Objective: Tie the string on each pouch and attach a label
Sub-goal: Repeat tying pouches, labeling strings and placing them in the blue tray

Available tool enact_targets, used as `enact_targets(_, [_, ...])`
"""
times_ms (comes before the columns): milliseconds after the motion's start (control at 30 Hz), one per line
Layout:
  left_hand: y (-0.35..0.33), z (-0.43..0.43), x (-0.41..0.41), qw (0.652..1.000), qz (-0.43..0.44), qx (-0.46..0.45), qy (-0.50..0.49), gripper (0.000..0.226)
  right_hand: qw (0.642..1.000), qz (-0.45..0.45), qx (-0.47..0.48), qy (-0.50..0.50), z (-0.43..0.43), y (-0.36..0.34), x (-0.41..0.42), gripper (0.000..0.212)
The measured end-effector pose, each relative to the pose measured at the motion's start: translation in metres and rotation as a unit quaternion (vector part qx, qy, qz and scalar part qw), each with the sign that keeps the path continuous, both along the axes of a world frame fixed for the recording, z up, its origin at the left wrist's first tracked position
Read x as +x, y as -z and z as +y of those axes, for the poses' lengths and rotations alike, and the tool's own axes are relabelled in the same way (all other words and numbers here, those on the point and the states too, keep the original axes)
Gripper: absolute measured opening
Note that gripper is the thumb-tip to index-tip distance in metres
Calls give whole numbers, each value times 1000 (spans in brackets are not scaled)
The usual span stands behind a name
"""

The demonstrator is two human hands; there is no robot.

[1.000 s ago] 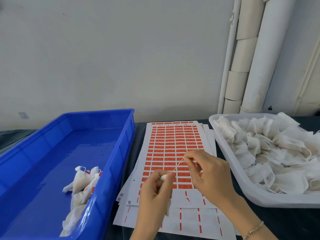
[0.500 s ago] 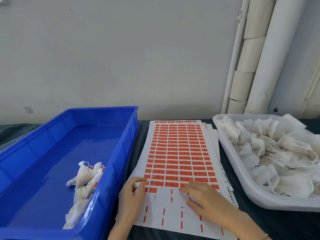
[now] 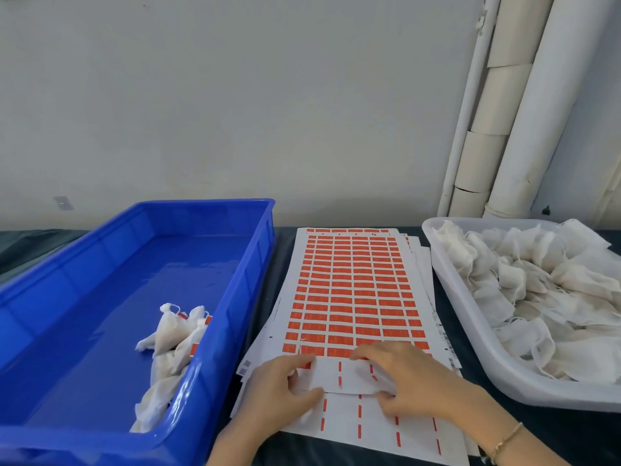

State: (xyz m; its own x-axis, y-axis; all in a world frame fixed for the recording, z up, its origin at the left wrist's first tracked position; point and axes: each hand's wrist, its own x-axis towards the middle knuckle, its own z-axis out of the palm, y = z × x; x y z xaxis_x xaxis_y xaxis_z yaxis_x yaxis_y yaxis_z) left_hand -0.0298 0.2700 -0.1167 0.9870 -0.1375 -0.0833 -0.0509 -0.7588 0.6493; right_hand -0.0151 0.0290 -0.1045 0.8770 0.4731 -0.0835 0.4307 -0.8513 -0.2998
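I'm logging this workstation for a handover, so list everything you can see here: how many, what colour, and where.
blue tray: one, blue, left on the table
labelled pouches: a small heap, white with red labels, near right side of the blue tray
label sheets: a stack, white with orange-red labels, between the trays
white tray: one, white, right
loose pouches: a large pile, white, in the white tray
table cover: one, dark, under everything
pipes: several, off-white, back right by the wall
bracelet: one, gold-coloured, right wrist
left hand: near-left end of the top sheet
right hand: near end of the top sheet
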Motion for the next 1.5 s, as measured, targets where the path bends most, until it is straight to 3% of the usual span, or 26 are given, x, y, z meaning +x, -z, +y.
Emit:
enact_targets(167, [5,2,0,999,-37,-15,-1,37,993,-113,27,-30,5,7,-7,30])
enact_targets(267, [13,5,-4,995,-95,-32,7,20,973,-222,64,-6,8,7,-14,24])
enact_targets(367, [19,3,-7,990,-140,-18,22,11,936,-328,124,26,11,10,-21,31])
enact_targets(467, [18,0,-8,981,-191,-28,-13,9,910,-370,185,-2,20,18,-35,14])
enact_targets(533, [17,-3,-10,970,-234,-48,-35,11,922,-280,267,7,34,22,-47,11])
enact_targets(600, [18,-7,-11,955,-289,-54,-27,11,920,-62,371,113,54,13,-54,27])
enact_targets(633, [19,-9,-12,947,-315,-57,-12,10,892,63,416,167,65,7,-52,33])
enact_targets(667, [20,-12,-13,941,-333,-60,5,9,833,195,474,209,73,3,-49,37])
enact_targets(700, [21,-16,-15,937,-342,-61,22,9,744,295,553,233,79,0,-43,36])
enact_targets(767, [23,-21,-18,942,-327,-64,44,12,578,363,681,265,85,-5,-34,30])
enact_targets(800, [24,-22,-19,948,-307,-70,42,14,538,363,710,274,85,-3,-31,29])
enact_targets(900, [26,-20,-23,956,-270,-111,-13,15,539,339,722,271,83,7,-30,30])
enact_targets(1033, [14,-16,-22,920,-321,-158,-160,17,538,347,726,251,82,16,-29,36])
enact_targets(1100, [8,-14,-17,924,-308,-139,-179,21,541,352,723,247,82,18,-29,39])
enact_targets(1267, [-3,-7,-4,978,-195,-34,-59,29,513,363,737,249,80,22,-28,43])
enact_targets(1500, [-16,-8,1,988,-147,-35,14,39,493,354,751,259,83,16,-26,47])
